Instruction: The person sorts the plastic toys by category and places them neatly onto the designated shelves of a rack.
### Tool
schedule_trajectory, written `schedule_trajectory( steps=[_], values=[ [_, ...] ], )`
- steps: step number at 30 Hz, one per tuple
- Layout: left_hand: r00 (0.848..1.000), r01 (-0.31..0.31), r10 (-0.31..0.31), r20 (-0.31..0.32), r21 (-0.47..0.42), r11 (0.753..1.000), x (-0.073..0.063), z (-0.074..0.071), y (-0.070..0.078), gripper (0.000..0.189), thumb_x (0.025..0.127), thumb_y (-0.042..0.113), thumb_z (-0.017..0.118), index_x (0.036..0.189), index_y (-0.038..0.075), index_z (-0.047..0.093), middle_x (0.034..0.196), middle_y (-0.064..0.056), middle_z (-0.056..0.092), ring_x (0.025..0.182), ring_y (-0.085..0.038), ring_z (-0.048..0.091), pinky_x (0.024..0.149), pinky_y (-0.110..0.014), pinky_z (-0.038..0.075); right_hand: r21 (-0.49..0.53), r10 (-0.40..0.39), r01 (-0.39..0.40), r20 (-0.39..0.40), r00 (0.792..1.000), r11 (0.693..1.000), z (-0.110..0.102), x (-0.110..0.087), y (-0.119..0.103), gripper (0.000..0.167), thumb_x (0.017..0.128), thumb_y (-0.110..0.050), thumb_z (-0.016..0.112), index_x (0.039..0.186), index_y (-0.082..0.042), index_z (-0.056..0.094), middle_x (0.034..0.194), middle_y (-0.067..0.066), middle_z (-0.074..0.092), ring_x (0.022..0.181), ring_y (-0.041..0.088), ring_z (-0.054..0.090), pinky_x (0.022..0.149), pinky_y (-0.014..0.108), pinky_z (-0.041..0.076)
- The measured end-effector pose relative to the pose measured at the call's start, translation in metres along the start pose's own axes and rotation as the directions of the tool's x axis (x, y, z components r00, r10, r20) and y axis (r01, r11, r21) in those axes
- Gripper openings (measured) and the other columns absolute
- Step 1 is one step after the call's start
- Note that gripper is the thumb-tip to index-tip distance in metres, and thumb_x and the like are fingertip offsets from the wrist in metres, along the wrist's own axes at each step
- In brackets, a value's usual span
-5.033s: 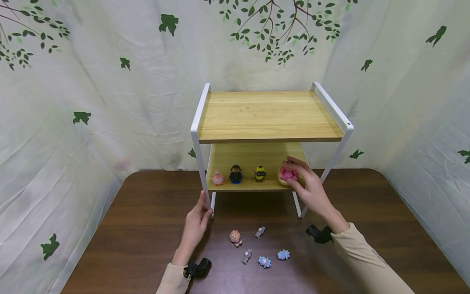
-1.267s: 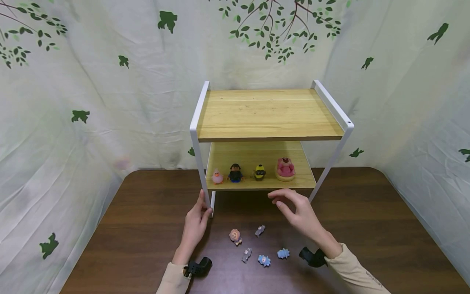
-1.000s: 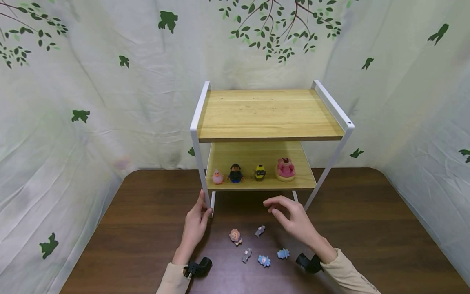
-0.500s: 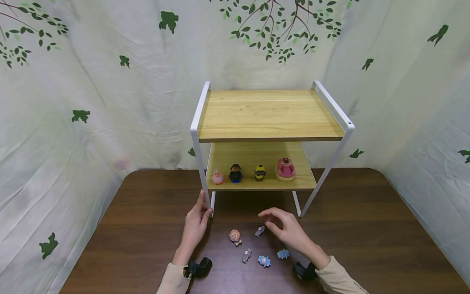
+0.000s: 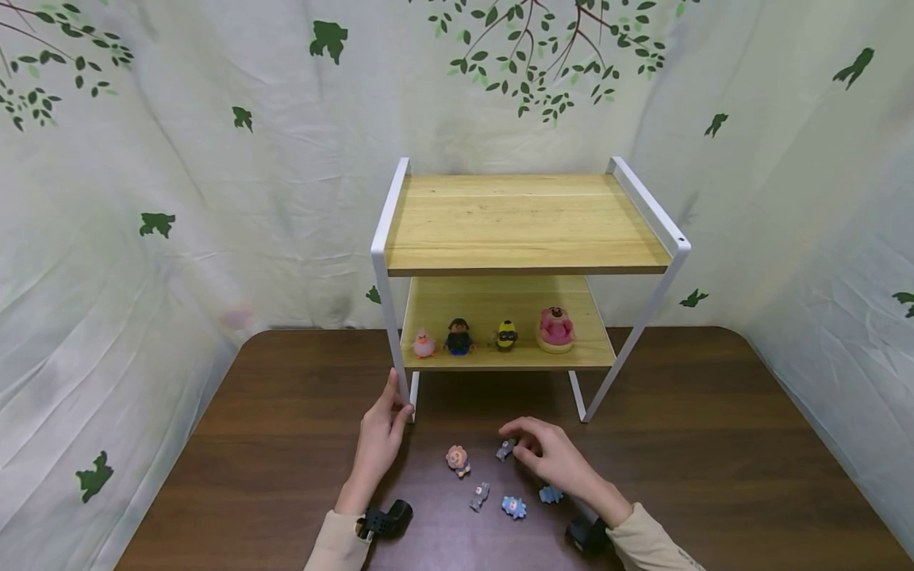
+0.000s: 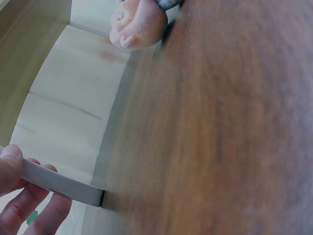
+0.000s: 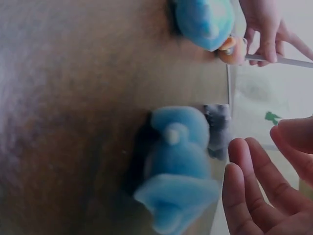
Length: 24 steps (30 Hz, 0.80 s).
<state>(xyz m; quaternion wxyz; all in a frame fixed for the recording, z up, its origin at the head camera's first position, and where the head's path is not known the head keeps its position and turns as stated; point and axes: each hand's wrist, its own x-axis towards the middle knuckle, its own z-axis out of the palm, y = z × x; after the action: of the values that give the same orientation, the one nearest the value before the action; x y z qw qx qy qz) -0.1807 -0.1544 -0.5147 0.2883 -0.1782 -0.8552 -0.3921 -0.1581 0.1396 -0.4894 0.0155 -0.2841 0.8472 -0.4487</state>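
Observation:
My left hand [image 5: 380, 440] grips the front left leg of a two-tier shelf [image 5: 524, 226]. In the left wrist view the thumb and fingers lie on either side of that white leg [image 6: 73, 188]. My right hand [image 5: 555, 458] hovers over the table, fingers bent and apart, holding nothing. Nearest to its fingertips is a small grey figurine [image 5: 505, 450], partly covered in the head view. Around it lie a second grey figurine [image 5: 480, 496], an orange-maned figurine [image 5: 457, 460] and two blue figurines, one [image 5: 513, 507] in front and one [image 5: 551, 495] near the right wrist.
On the lower shelf stand a pink duck [image 5: 424, 344], a dark-clothed toy figure [image 5: 458, 338], a yellow and black figure [image 5: 506, 336] and a pink bear [image 5: 555, 330]. A leaf-printed cloth [image 5: 271, 174] hangs behind the brown table [image 5: 286, 444].
The right hand has let go of the pink bear, which now stands on the lower shelf, and moved down toward the grey figurine on the table. The left hand has stayed on the leg.

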Motion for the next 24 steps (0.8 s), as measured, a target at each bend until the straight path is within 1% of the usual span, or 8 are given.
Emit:
schedule_trajectory(
  steps=[3, 7, 12, 17, 24],
  values=[
    [1.000, -0.004, 0.004, -0.002, 0.000, 1.000, 0.000, 0.000, 0.000, 0.101, 0.083, -0.008, 0.067, 0.154, 0.034, 0.009, 0.079, -0.007, 0.055, 0.067, -0.017, 0.058, 0.061, -0.037, 0.054, 0.001, 0.029, -0.029, 0.021, 0.999, 1.000, 0.002, 0.000, 0.001, 0.028, 0.085, 0.005, 0.061, 0.111, -0.007, 0.065, 0.101, 0.006, 0.064, 0.074, 0.009, 0.059, 0.062, 0.025, 0.049],
    [1.000, -0.008, 0.008, -0.005, -0.003, 1.000, -0.001, 0.000, -0.001, 0.101, 0.083, -0.008, 0.067, 0.154, 0.034, 0.009, 0.080, -0.007, 0.055, 0.067, -0.018, 0.059, 0.061, -0.037, 0.054, -0.003, 0.051, -0.051, 0.037, 0.998, 0.999, 0.005, 0.001, 0.002, 0.027, 0.086, 0.004, 0.061, 0.110, -0.006, 0.065, 0.104, 0.007, 0.063, 0.077, 0.012, 0.060, 0.064, 0.026, 0.049],
    [1.000, -0.002, 0.002, -0.003, -0.009, 1.000, -0.001, 0.000, 0.000, 0.099, 0.083, -0.008, 0.067, 0.154, 0.033, 0.010, 0.080, -0.007, 0.055, 0.068, -0.019, 0.059, 0.062, -0.039, 0.054, -0.034, 0.077, -0.075, 0.033, 0.997, 0.997, 0.007, 0.002, 0.002, 0.025, 0.085, 0.004, 0.063, 0.109, -0.005, 0.065, 0.100, 0.005, 0.061, 0.076, 0.012, 0.060, 0.065, 0.026, 0.049],
    [1.000, 0.007, -0.007, 0.000, -0.018, 1.000, -0.001, 0.000, -0.001, 0.097, 0.084, -0.007, 0.067, 0.154, 0.031, 0.012, 0.079, -0.007, 0.056, 0.068, -0.018, 0.059, 0.062, -0.039, 0.054, -0.048, 0.102, -0.101, 0.017, 0.995, 0.994, 0.009, 0.003, 0.000, 0.021, 0.085, 0.000, 0.068, 0.106, -0.004, 0.066, 0.095, 0.003, 0.059, 0.075, 0.011, 0.059, 0.065, 0.025, 0.049],
    [1.000, 0.005, -0.005, -0.002, -0.012, 1.000, -0.001, 0.000, -0.002, 0.097, 0.083, -0.006, 0.067, 0.154, 0.032, 0.012, 0.080, -0.007, 0.056, 0.069, -0.018, 0.058, 0.063, -0.039, 0.054, -0.057, 0.106, -0.104, 0.029, 0.994, 0.993, 0.014, 0.006, 0.000, 0.019, 0.085, -0.006, 0.072, 0.103, -0.003, 0.066, 0.094, 0.003, 0.057, 0.074, 0.010, 0.057, 0.064, 0.024, 0.049]
  ],
)
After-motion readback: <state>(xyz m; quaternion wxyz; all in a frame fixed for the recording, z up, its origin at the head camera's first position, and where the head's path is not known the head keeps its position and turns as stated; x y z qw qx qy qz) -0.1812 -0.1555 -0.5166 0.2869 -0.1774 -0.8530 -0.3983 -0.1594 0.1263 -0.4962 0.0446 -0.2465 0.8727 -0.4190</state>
